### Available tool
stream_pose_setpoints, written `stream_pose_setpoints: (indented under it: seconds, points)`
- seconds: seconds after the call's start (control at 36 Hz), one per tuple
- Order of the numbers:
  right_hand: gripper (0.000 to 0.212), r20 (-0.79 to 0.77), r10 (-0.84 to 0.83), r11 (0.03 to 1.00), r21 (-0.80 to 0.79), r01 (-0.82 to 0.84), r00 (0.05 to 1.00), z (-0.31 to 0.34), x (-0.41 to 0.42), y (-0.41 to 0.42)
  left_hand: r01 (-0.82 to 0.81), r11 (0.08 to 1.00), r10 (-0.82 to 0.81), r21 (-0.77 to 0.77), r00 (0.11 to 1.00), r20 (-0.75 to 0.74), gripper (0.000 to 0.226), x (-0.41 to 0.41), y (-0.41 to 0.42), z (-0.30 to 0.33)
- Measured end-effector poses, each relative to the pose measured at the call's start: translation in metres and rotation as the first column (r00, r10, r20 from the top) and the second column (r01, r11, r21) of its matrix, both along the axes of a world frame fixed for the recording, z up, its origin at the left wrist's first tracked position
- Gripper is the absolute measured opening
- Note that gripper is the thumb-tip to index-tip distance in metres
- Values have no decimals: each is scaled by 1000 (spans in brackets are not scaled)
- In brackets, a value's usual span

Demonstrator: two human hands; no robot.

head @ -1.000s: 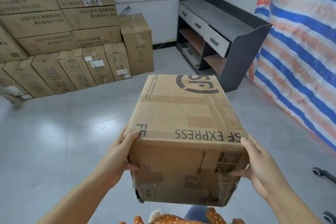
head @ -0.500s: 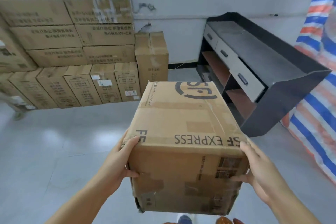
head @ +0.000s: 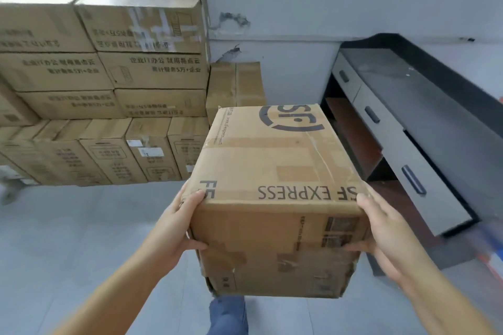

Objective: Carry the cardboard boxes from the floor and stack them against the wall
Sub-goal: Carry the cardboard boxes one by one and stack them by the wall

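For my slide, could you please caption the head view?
Both hands, left hand and right hand, carry an SF Express box toward stacked cartons by the wall.

Left hand [head: 174, 226] and right hand [head: 386, 236] grip a cardboard box [head: 277, 193] near stacked boxes [head: 109, 84].
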State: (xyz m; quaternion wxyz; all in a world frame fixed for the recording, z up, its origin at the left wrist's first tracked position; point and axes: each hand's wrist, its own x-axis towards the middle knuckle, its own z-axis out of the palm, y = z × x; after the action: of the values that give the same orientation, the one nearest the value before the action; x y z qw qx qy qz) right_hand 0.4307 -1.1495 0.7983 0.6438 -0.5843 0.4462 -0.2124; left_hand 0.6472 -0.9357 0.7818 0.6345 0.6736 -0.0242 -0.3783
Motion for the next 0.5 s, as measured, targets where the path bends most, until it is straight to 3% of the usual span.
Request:
stream_pose_setpoints:
  seconds: [0.5]
  points:
    - [35,63,-37,999,-9,37,997,20,289,-210,58,997,-55,-43,996,74,34,294,-219,37]
